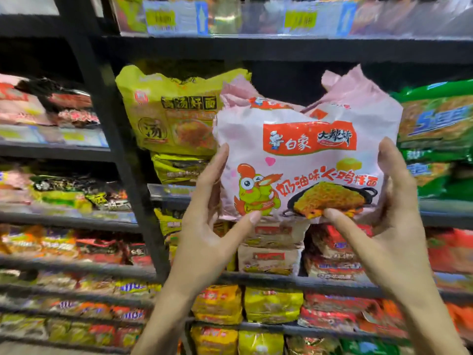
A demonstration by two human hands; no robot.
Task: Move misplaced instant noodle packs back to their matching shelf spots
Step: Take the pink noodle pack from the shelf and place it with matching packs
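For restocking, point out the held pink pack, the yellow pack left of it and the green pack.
pink pack (309,140): head view, logo banner.
yellow pack (169,119): head view, front face.
green pack (435,121): head view, blue lettering.

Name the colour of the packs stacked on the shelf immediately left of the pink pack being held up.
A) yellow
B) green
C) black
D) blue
A: the yellow packs stand just left of the pink pack, which the left hand and the right hand hold by its lower corners; the green packs are on its right.
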